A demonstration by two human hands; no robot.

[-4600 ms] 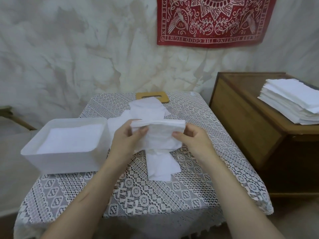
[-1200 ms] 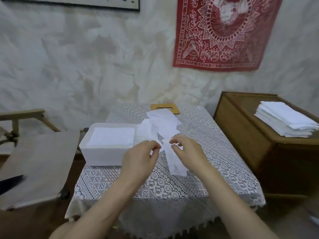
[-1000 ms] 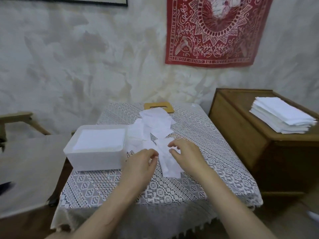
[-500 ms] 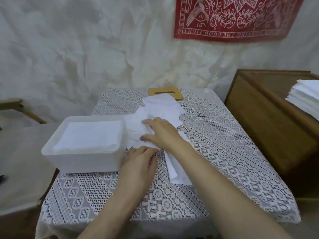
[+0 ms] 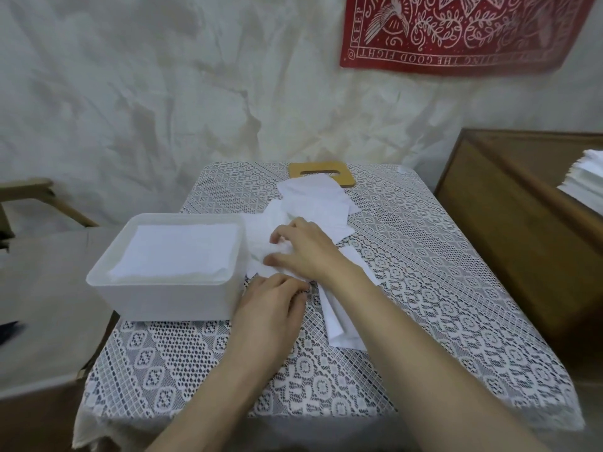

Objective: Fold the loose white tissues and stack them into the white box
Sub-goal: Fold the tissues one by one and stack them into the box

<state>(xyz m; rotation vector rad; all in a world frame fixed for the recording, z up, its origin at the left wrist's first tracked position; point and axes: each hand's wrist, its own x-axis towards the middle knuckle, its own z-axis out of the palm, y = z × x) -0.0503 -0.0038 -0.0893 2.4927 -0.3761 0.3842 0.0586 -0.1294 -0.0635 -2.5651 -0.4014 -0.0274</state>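
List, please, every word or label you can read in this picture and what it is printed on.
"KEEP": left border of the red patterned wall cloth, running sideways.
"THE GOOD FIGHT": its bottom border, upside down; letters further along are blurred.
No text on the white plastic box or the loose white tissues.

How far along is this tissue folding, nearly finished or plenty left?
A folded stack already sits in the white box. The right hand grips one of the loose tissues; the left hand rests beside it. Several more lie unfolded on the table.
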